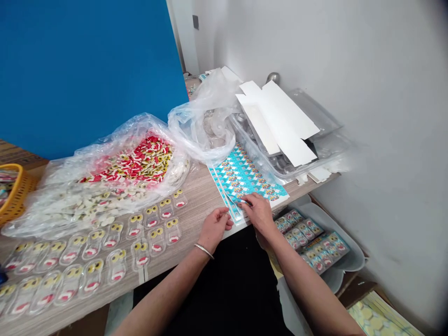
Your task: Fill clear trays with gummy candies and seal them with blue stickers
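Note:
Printed turquoise sticker sheets [241, 175] with small repeated pictures lie at the table's front edge. My right hand [259, 212] is over their near part, thumb and fingers closed on a strip of the top sheet that seems slightly lifted. At the sheets' lower left edge is my left hand [215, 228], its fingers loosely bent and a little apart, with nothing visible in them. A bangle circles the left wrist. Left of the hands stand rows of clear plastic blister shells [140, 252], each holding yellow-ringed eye pieces and a red-and-white mouth piece.
A large clear bag [150, 158] of loose red, white and yellow pieces spreads behind the shells. White card blanks [280, 119] lie on a clear plastic bin [241, 126] at right. A yellow basket [16, 196] stands far left. Below right, a grey tub [336, 275] holds packed blisters.

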Demonstrator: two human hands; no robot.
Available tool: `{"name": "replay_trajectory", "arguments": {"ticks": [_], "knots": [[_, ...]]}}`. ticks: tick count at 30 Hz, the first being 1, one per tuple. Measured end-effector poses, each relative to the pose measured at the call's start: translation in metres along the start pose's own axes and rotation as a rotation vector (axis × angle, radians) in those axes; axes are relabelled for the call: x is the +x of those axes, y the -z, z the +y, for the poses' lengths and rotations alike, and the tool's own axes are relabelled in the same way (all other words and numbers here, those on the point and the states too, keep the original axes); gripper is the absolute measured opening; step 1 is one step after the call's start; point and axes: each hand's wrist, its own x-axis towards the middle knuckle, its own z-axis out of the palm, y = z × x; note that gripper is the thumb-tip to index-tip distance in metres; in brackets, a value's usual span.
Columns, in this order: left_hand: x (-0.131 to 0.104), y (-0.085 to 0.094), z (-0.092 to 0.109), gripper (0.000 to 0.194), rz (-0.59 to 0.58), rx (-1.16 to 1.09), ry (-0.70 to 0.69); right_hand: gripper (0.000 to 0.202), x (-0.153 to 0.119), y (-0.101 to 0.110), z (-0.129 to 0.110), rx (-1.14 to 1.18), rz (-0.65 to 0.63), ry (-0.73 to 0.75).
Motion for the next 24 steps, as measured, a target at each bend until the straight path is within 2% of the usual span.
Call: {"name": "replay_trajectory", "arguments": {"ticks": [5, 7, 10, 13, 17, 21, 24], "knots": [[-0.010, -0.003, 0.010, 0.015, -0.025, -0.079, -0.033, 0.026, -0.002, 0.011, -0.014, 0.193, 0.081, -0.010], [-0.013, -0.003, 0.013, 0.020, -0.071, -0.135, -0.001, 0.029, -0.005, 0.014, -0.023, 0.192, 0.058, -0.005], [-0.014, -0.002, 0.014, 0.022, -0.127, -0.252, 0.091, 0.027, -0.010, 0.011, -0.032, 0.201, -0.006, 0.007], [-0.011, -0.004, 0.012, 0.027, -0.129, -0.293, 0.141, 0.021, -0.017, 0.002, -0.033, 0.288, 0.029, -0.019], [0.001, -0.018, 0.008, 0.025, -0.145, -0.232, 0.162, 0.026, -0.018, 0.001, -0.023, 0.330, 0.096, -0.010], [0.011, -0.034, 0.012, 0.017, -0.126, -0.187, 0.133, 0.035, 0.007, 0.017, 0.004, 0.177, 0.133, 0.048], [0.009, -0.034, 0.026, 0.017, -0.166, -0.210, 0.113, 0.043, 0.032, 0.033, 0.025, 0.099, 0.068, -0.072]]}}
